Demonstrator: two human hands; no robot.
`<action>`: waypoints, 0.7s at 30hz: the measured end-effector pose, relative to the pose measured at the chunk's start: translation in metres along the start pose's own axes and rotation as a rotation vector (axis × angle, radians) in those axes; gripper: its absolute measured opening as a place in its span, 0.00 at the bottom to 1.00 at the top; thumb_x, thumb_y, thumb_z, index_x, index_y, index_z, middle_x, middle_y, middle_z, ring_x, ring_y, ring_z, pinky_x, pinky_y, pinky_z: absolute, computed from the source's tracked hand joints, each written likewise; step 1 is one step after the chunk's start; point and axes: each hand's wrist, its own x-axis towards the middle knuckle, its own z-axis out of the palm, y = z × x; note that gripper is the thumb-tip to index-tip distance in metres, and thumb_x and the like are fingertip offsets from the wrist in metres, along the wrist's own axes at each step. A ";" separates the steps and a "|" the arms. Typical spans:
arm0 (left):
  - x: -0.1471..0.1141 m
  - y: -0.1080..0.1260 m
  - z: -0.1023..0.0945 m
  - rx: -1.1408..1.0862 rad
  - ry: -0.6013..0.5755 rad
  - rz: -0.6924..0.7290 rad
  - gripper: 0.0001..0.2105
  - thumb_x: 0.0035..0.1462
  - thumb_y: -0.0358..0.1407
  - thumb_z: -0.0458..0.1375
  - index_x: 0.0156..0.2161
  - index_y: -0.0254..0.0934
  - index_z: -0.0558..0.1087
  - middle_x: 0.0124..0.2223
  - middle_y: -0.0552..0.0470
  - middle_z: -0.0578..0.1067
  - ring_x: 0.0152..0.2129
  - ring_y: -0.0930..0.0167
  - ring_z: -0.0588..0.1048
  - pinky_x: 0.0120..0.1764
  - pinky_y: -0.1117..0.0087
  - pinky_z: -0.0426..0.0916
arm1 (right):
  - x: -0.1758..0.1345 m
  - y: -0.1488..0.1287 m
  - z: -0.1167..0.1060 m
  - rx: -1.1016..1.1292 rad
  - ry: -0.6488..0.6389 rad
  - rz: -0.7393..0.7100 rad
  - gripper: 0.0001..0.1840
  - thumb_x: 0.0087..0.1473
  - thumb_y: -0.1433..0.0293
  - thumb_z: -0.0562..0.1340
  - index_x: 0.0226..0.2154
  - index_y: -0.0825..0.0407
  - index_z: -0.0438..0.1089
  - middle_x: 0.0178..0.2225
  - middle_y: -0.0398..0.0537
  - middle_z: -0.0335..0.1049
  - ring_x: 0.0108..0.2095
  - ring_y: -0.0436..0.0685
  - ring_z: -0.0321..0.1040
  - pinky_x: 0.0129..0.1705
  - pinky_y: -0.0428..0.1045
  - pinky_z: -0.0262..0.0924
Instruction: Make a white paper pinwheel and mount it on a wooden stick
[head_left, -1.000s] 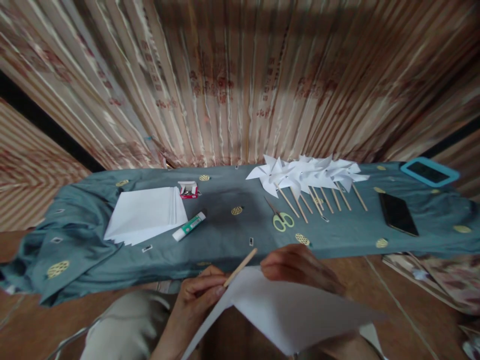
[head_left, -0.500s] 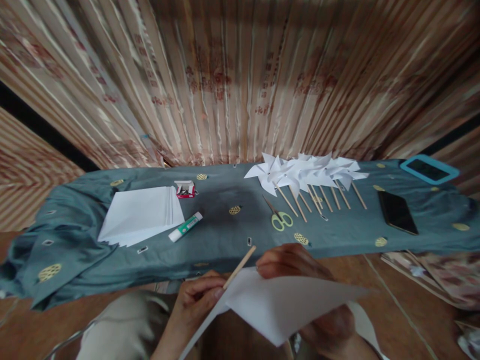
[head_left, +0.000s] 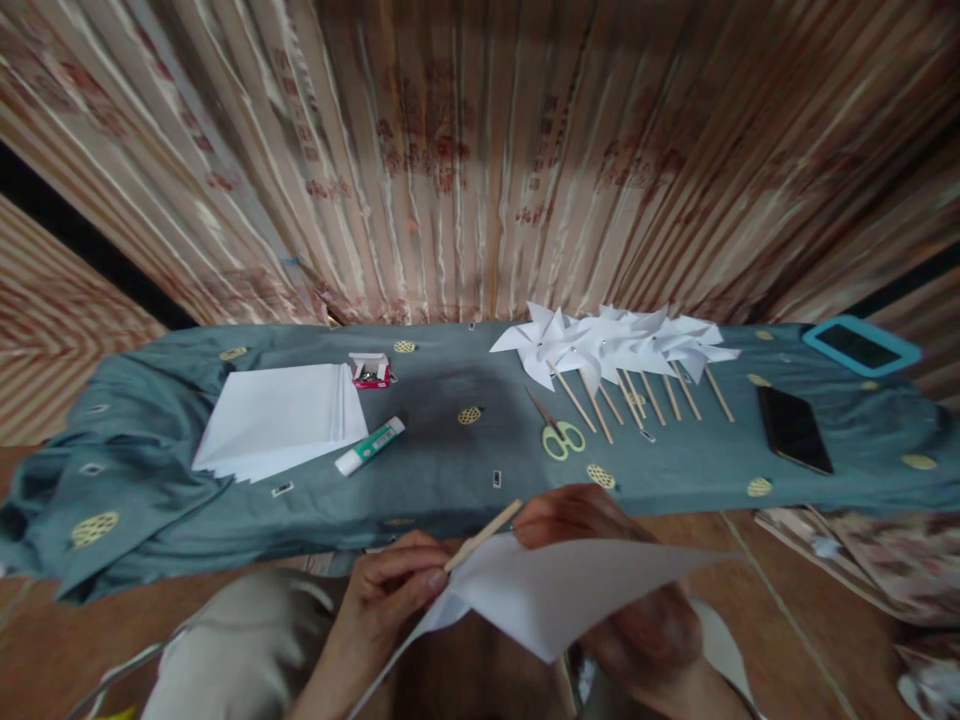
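My left hand [head_left: 390, 590] pinches a thin wooden stick [head_left: 484, 535] together with the near corner of a white paper sheet [head_left: 570, 590] held over my lap. My right hand [head_left: 600, 545] grips the same sheet from the far edge, its fingers partly hidden behind the paper. Both hands hover just in front of the bench covered with a teal cloth [head_left: 450, 470].
On the cloth lie a stack of white paper [head_left: 277, 420], a small red box of pins [head_left: 370, 370], a glue stick [head_left: 369, 446], green scissors [head_left: 559, 432], several finished white pinwheels on sticks [head_left: 615, 355], a black phone [head_left: 793, 428] and a blue-cased tablet [head_left: 860, 345]. Striped curtains hang behind.
The paper sheet has folded upward and shrunk in outline; my right hand has shifted lower behind it. The stick stays pinched in my left hand.
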 end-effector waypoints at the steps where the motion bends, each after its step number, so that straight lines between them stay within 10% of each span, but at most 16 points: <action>1: 0.000 0.000 0.000 0.006 0.002 0.014 0.08 0.42 0.42 0.69 0.26 0.40 0.83 0.25 0.49 0.73 0.23 0.70 0.67 0.27 0.71 0.60 | -0.001 0.000 0.000 0.003 0.002 -0.001 0.13 0.61 0.67 0.55 0.48 0.48 0.68 0.38 0.49 0.76 0.40 0.58 0.71 0.40 0.52 0.66; 17: 0.009 0.015 0.000 -0.028 0.194 0.107 0.08 0.44 0.41 0.69 0.30 0.39 0.83 0.25 0.53 0.71 0.21 0.75 0.66 0.25 0.75 0.60 | 0.007 -0.005 0.005 -0.042 -0.095 -0.046 0.08 0.62 0.71 0.53 0.40 0.50 0.67 0.34 0.47 0.75 0.37 0.53 0.71 0.39 0.49 0.65; 21: 0.011 0.032 -0.003 0.007 0.254 0.218 0.08 0.44 0.39 0.69 0.31 0.40 0.83 0.41 0.48 0.77 0.26 0.74 0.70 0.26 0.76 0.63 | 0.013 -0.011 0.009 -0.008 -0.137 -0.097 0.09 0.60 0.76 0.52 0.39 0.51 0.67 0.33 0.46 0.76 0.35 0.52 0.72 0.36 0.48 0.65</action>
